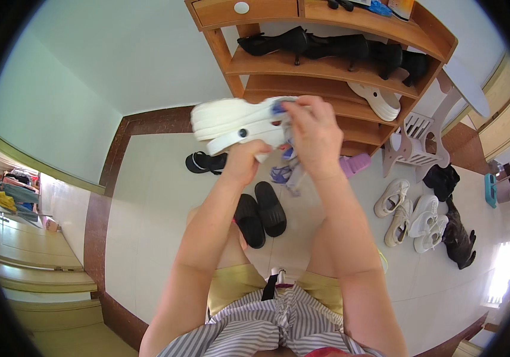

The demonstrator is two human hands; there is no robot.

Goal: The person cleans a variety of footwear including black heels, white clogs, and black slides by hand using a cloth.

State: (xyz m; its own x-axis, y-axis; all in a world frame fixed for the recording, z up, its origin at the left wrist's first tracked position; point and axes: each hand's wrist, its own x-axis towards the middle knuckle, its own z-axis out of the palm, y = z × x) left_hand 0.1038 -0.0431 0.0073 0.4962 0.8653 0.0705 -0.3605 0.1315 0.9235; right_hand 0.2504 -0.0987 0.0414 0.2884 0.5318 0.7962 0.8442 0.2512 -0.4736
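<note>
A white clog (226, 118) with a heel strap is held up in front of the shoe rack, heel end to the left. My left hand (247, 161) grips its lower side near the strap's dark rivet. At the right end, my right hand (315, 129) pinches a blue and white patterned cloth (288, 172) against the clog, and the cloth hangs down below. My right fingertips are partly blurred. On a lower shelf of the wooden rack lies another white clog (377, 100).
Black high heels (277, 42) fill an upper shelf. On the floor are black slides (270, 209), black sandals (199, 162), a pink slipper (355, 164) and white shoes (423, 215). A dark cat (458, 236) lies beside them, near a white plastic rack (415, 145).
</note>
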